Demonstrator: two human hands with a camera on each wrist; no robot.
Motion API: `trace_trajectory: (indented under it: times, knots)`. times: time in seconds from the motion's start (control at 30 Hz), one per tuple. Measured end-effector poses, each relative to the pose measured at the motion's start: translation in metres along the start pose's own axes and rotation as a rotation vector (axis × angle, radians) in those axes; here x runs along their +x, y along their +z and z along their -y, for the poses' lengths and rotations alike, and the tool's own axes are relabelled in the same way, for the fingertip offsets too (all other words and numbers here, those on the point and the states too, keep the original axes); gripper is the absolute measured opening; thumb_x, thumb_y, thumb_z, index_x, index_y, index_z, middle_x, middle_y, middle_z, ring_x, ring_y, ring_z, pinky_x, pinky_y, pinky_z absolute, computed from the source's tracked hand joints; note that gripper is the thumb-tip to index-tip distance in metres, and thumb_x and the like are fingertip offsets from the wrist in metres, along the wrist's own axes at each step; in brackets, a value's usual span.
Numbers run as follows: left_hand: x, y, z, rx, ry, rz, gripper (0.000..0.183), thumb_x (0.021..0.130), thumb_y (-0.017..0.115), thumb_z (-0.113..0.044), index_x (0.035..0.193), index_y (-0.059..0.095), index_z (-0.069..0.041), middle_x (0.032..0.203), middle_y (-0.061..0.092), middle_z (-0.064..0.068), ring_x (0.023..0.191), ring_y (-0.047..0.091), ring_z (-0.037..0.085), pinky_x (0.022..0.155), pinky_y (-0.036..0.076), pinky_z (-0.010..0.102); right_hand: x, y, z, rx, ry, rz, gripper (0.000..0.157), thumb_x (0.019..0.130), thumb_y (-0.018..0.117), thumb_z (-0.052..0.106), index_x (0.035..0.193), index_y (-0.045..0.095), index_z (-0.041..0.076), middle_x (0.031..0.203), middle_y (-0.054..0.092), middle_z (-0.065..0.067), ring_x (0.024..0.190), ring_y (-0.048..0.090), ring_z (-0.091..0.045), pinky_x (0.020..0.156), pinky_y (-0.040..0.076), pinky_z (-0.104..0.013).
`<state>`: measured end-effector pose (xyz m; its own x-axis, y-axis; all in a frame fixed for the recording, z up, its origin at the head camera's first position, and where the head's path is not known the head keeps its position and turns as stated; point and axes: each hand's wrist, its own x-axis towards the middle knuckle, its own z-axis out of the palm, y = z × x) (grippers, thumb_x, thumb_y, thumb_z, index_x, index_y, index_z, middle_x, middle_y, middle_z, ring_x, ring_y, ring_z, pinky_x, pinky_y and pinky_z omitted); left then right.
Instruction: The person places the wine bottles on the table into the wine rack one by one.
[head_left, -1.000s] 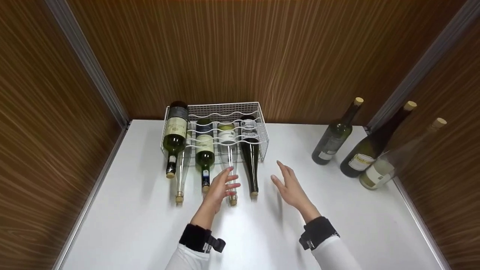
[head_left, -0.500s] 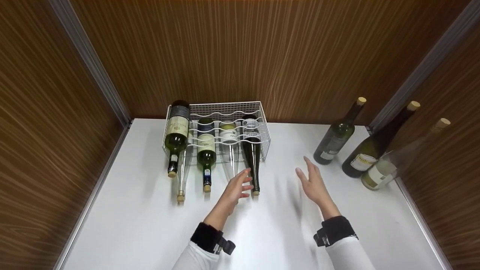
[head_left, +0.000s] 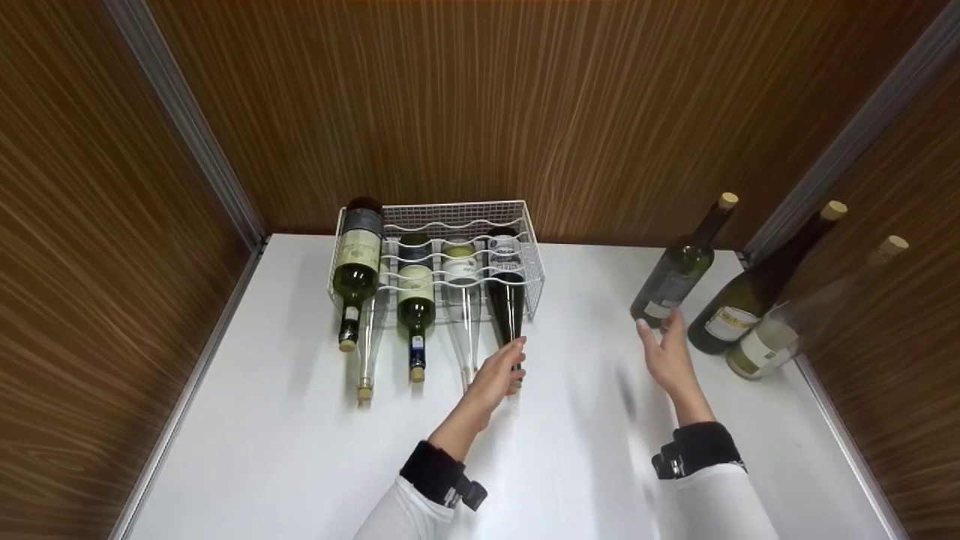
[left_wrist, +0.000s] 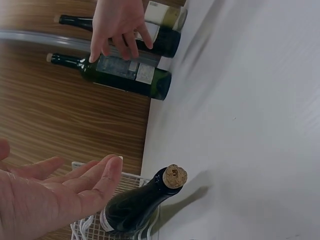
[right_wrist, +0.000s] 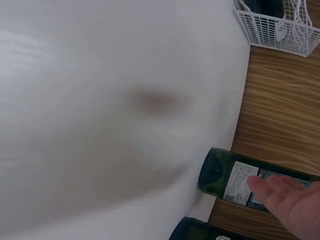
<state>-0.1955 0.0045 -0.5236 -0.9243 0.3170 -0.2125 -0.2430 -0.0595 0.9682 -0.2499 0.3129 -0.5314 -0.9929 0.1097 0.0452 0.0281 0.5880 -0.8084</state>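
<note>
My right hand (head_left: 667, 358), fingers spread and holding nothing, is in front of a dark green wine bottle (head_left: 675, 279) that stands upright at the right. In the right wrist view its fingers (right_wrist: 272, 192) overlap that bottle's label. My left hand (head_left: 493, 379), relaxed and with nothing in it, is over the neck of the rightmost dark bottle (head_left: 508, 296) lying in the white wire rack (head_left: 534, 262). That bottle's cork (left_wrist: 175, 176) shows near the left fingers in the left wrist view.
More bottles lie neck-forward in the rack, among them a green one (head_left: 416, 304) and a clear one (head_left: 465, 315); another (head_left: 356, 274) lies higher at the left. Farther right stand a dark bottle (head_left: 739, 307) and a clear bottle (head_left: 772, 337). Wood-grain panels (head_left: 465, 105) enclose the white table (head_left: 300, 450).
Both hands have moved right. The right hand has come up to the nearest standing bottle, and the left has passed from the clear bottle's neck to the rightmost racked bottle's neck.
</note>
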Motion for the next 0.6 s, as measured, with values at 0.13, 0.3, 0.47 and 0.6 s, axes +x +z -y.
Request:
trace_trajectory:
  times: [0.13,0.3,0.47,0.6]
  knots:
    - [0.002,0.007,-0.002,0.019,0.0,0.008,0.06,0.105,0.03,-0.047,0.153,0.033,-0.012,0.151,0.036,0.022,0.134,0.041,0.039,0.105,0.038,0.049,0.003,-0.011,0.002,0.012,0.048,-0.033,0.085,0.105,0.042,0.04,0.15,-0.014,-0.006,0.15,0.015,-0.04,0.14,0.02,-0.05,0.115,0.018,-0.055]
    - [0.003,0.014,-0.005,0.04,-0.005,-0.005,0.06,0.106,0.027,-0.048,0.152,0.035,-0.012,0.149,0.039,0.021,0.133,0.042,0.04,0.103,0.041,0.047,0.01,-0.023,0.005,0.02,0.08,-0.06,0.086,0.104,0.041,0.039,0.15,-0.02,-0.002,0.149,0.018,-0.039,0.139,0.023,-0.049,0.112,0.022,-0.057]
    - [0.005,0.02,-0.005,0.048,-0.004,-0.004,0.061,0.105,0.025,-0.05,0.152,0.036,-0.012,0.148,0.041,0.02,0.132,0.043,0.04,0.103,0.041,0.049,0.019,-0.035,0.011,0.048,0.072,-0.084,0.086,0.104,0.04,0.043,0.151,-0.018,0.001,0.149,0.016,-0.039,0.138,0.024,-0.05,0.111,0.024,-0.059]
    - [0.007,0.023,-0.006,0.043,-0.004,0.022,0.062,0.105,0.024,-0.051,0.153,0.034,-0.012,0.15,0.038,0.021,0.134,0.04,0.041,0.105,0.038,0.051,0.027,-0.044,0.019,0.052,0.044,-0.117,0.084,0.104,0.04,0.041,0.152,-0.014,0.0,0.148,0.015,-0.041,0.137,0.024,-0.052,0.111,0.023,-0.059]
